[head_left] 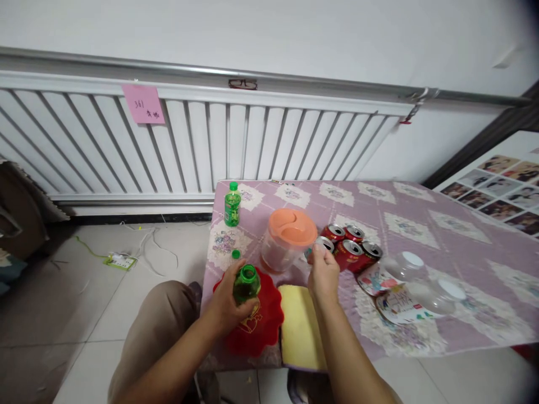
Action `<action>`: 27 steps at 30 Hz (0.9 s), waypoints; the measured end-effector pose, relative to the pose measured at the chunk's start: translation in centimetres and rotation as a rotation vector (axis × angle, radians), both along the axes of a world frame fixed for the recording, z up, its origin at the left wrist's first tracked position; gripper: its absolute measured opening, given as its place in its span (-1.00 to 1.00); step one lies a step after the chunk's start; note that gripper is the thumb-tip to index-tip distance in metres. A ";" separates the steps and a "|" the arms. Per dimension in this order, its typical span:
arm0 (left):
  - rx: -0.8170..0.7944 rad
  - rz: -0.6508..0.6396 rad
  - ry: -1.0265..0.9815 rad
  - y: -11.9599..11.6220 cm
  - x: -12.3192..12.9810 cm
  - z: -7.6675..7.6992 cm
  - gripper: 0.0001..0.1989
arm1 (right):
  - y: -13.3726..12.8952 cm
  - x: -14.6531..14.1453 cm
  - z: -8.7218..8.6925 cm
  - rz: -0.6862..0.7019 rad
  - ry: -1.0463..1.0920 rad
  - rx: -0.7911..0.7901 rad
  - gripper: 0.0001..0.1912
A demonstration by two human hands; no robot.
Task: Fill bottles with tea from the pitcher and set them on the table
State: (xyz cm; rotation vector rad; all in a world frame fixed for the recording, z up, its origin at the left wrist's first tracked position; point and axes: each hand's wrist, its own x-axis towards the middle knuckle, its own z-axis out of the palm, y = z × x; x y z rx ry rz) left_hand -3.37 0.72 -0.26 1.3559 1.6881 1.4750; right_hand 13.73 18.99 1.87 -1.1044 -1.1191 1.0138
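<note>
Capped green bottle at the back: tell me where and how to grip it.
Grip the capped green bottle around its body, probably from the near side: it stands upright, the body is wider than the neck, and the orange-lidded container stands off to its right.

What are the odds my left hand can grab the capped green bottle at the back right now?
Probably not yet: your left hand is holding the uncapped green bottle. Otherwise, the way to the capped green bottle looks mostly free, with just what seems a small green cap between.
</note>
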 end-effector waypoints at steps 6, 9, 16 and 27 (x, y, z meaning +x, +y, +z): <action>-0.035 0.042 -0.010 0.0 0.0 0.5 -0.21 | -0.2 1.2 -0.1 0.118 -0.034 -0.011 -0.49; -0.076 0.016 0.001 -0.1 -0.3 1.1 -0.26 | -0.6 2.6 -1.0 0.108 -0.008 0.006 -0.43; -0.127 0.015 -0.043 -0.5 -0.4 1.5 -0.21 | -2.8 7.4 -5.4 -0.025 -0.010 -0.125 -0.52; -0.213 -0.238 -0.117 -0.4 -3.3 3.3 -0.21 | -3.5 10.0 -9.0 0.098 -0.175 -0.159 -0.59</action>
